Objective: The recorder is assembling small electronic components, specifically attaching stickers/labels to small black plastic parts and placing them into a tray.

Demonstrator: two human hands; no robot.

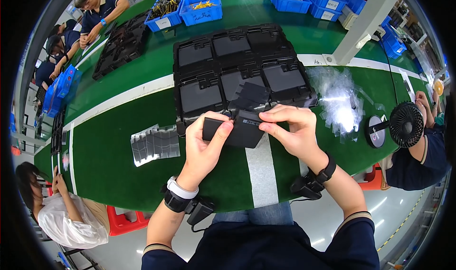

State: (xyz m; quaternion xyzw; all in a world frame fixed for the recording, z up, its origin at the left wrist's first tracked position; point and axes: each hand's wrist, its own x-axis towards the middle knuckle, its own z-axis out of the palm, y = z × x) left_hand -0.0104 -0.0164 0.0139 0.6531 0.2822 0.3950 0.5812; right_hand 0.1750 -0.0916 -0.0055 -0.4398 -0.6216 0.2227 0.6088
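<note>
flat black panel (243,139) — tilted, gripped by left hand (205,136), right hand (295,130) at its edge

from afar i see a black fan (407,124) standing right of the hands (203,144), blue bins (205,17) well beyond them, a pale post (366,26) beyond to their right, and a seated person in white (71,227) far to their left.
</note>
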